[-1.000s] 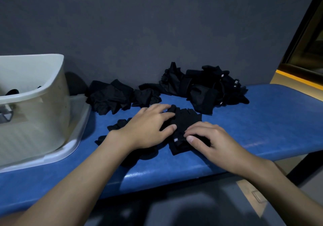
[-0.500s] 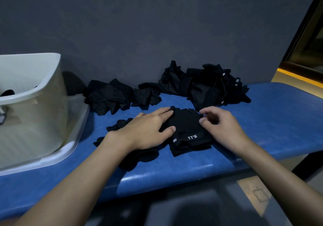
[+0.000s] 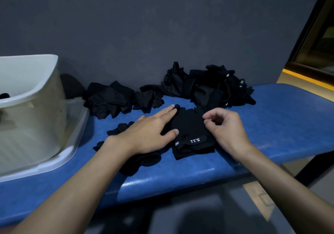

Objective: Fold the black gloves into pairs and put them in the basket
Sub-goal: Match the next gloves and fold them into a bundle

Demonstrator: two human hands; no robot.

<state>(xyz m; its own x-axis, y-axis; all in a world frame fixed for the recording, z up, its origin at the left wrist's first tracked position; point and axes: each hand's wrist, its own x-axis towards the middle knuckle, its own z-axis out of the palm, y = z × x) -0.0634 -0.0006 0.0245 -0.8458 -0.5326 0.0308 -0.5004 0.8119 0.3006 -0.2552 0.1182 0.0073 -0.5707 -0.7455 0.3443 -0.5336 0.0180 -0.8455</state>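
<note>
Nearest, left hand [image 3: 150,134]: lay flat, fingers spread, pressing the left part of the stacked gloves [image 3: 191,134] on the blue bench [image 3: 289,118].
Right hand [image 3: 227,130]: thumb and fingertips were pinched on the stacked gloves' right edge.
Loose gloves [image 3: 126,130]: lay partly under the left palm and wrist.
Left pile [image 3: 108,100]: sat beyond the left fingertips, against the wall.
Right pile [image 3: 213,87]: sat just beyond the right fingers.
Basket [image 3: 36,92]: stood well left of both hands, something black showing inside.
</note>
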